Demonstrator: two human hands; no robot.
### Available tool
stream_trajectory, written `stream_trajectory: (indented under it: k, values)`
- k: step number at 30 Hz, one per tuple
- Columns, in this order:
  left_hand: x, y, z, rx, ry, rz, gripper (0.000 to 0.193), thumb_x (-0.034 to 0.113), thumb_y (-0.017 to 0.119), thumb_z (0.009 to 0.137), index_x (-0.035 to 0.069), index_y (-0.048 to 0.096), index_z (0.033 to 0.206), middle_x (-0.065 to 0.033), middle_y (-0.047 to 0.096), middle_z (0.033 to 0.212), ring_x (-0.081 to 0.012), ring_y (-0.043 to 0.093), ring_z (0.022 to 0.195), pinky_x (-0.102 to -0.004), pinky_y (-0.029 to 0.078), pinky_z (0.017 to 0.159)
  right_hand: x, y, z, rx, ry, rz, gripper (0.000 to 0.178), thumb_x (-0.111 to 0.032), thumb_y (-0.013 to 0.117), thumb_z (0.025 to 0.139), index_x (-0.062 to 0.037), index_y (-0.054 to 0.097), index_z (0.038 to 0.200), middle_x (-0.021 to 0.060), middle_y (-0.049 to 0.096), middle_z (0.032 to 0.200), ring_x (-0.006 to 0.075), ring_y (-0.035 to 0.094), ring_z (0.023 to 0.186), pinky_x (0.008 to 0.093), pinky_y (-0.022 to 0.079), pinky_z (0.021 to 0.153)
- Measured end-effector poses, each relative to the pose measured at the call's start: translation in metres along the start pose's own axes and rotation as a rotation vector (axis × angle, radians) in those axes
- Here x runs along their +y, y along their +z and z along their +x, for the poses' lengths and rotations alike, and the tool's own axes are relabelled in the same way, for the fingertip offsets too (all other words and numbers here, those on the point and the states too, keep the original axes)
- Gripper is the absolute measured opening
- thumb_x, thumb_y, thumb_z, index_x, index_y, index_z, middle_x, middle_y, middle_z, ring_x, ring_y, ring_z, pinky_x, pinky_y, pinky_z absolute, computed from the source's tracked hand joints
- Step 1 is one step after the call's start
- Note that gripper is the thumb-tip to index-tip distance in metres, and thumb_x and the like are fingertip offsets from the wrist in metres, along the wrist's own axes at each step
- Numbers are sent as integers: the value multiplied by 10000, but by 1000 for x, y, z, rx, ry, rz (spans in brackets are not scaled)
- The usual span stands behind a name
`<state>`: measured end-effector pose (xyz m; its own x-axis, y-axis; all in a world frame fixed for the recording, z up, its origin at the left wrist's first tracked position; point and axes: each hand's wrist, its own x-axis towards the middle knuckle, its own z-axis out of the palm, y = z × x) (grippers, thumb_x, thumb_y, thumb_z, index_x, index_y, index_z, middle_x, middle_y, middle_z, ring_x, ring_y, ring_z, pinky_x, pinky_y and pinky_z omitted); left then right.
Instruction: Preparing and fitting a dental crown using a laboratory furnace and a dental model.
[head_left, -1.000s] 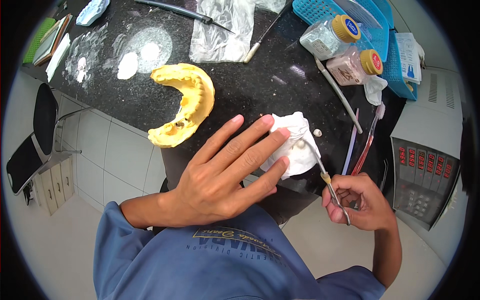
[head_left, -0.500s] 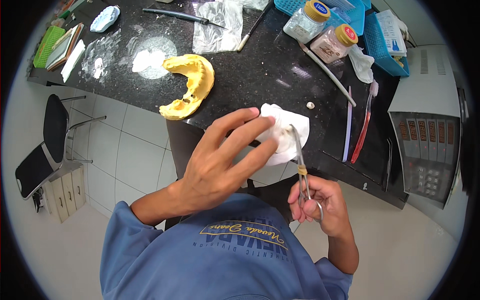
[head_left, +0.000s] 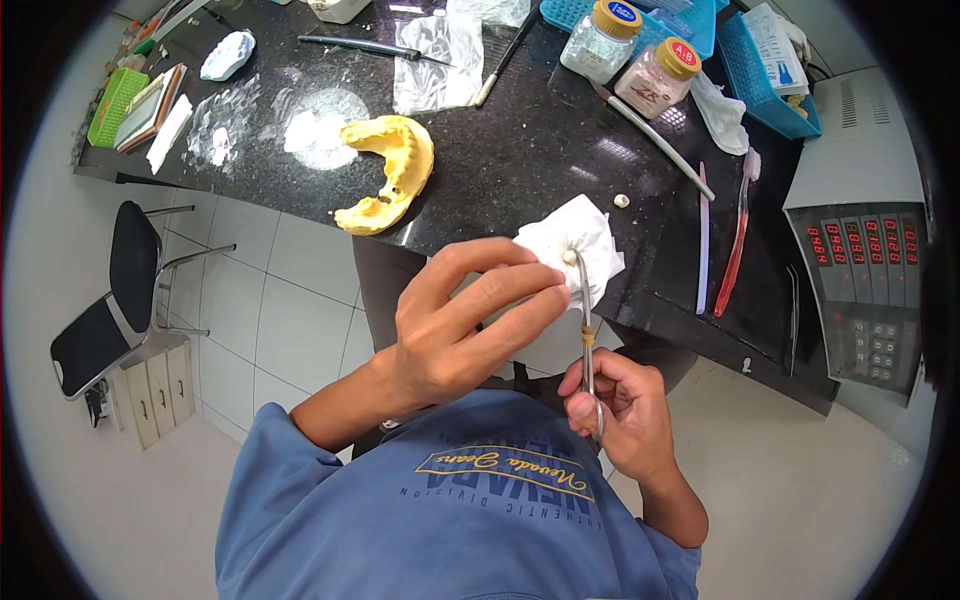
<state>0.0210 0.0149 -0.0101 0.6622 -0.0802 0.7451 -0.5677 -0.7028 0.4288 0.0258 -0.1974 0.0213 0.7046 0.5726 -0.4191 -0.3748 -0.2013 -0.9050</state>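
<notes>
My right hand (head_left: 625,410) is closed around the handles of steel locking forceps (head_left: 587,310) with a tan rubber band wound round them. At the forceps' tip sits a small off-white piece that looks like a dental crown (head_left: 569,257), against a crumpled white tissue (head_left: 603,242). From the left, my left hand (head_left: 465,325) holds the tissue, its fingertips pressed on the near left side; the thumb is hidden. Both hands are over the bench's front edge. Beyond them a yellow dental arch model (head_left: 410,160) rests on the bench, and a small white tooth-like piece (head_left: 621,201) lies right of the tissue.
The black bench (head_left: 500,180) carries white powder (head_left: 325,130), two gold-lidded jars (head_left: 601,42) (head_left: 655,78), brushes (head_left: 655,140) and a red-handled toothbrush (head_left: 735,235). Blue baskets (head_left: 765,90) stand at the back right. A grey device (head_left: 860,200) with red displays is at the right, a black chair (head_left: 125,300) at the left.
My left fingers have come down onto the tissue, which shows more of its folds. The forceps have turned more upright, their tip shifting slightly left. The whole view has shifted a little.
</notes>
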Motion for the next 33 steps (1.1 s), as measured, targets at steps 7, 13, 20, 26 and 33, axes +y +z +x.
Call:
stream_trajectory:
  k: [7,13,20,26,33]
  values:
    - [2,8,6,-13,-71,38,328,-6,796,585,50,732,901,-70,672,930,-223,629,841,-299,528,663,6,2,2,23,-53,-56,199,-122,752,818,11,605,820,-8,589,595,10,491,509,170,405,500]
    - [6,6,9,-108,-40,104,370,-5,797,569,27,736,933,-66,671,949,-232,640,867,-297,550,705,6,-4,1,29,-51,-144,234,-130,796,768,8,615,823,-6,578,587,26,495,493,176,410,490]
    - [1,2,17,-204,9,124,306,53,763,619,40,742,925,-59,690,948,-218,641,864,-273,555,717,8,-17,3,-75,-27,-112,285,-188,830,731,-8,618,793,-7,566,582,45,504,494,192,417,487]
    - [-2,-2,16,-220,37,143,283,81,757,621,45,754,902,-57,706,913,-194,635,816,-243,546,673,1,-18,9,-98,-17,-144,317,-209,849,700,-16,606,761,-4,533,559,60,501,488,202,412,473]
    - [-5,-1,17,-216,63,133,270,118,761,645,58,758,908,-51,708,918,-178,627,798,-236,517,635,-6,-30,13,-168,-19,-197,334,-224,859,692,-18,605,763,5,535,585,87,518,489,220,408,451]
